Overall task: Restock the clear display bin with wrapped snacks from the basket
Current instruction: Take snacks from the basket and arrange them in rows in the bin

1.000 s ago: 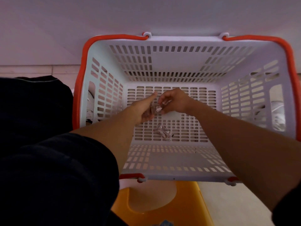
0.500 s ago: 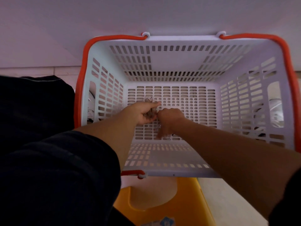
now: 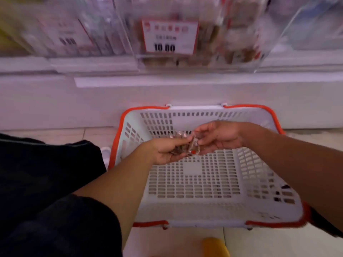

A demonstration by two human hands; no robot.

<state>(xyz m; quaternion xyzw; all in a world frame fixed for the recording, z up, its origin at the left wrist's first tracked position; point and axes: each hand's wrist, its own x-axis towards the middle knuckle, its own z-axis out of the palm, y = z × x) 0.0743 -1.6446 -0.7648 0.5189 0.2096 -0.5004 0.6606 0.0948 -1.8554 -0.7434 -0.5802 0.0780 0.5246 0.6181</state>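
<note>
Fingers of left hand curl round a small stack of wrapped snacks, clear crinkly film w/ red marks; right hand pinches stack's right end. Both held over basket, white slotted plastic, orange rim, on tile floor. Clear display bin far, up on shelf, blurred, brown packs inside, price tag on front. Dark sleeve near left.

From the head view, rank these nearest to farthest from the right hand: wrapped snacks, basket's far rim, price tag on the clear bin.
1. wrapped snacks: pinched by the right hand.
2. basket's far rim: just beyond the hand.
3. price tag: up on the clear bin, farthest.
</note>
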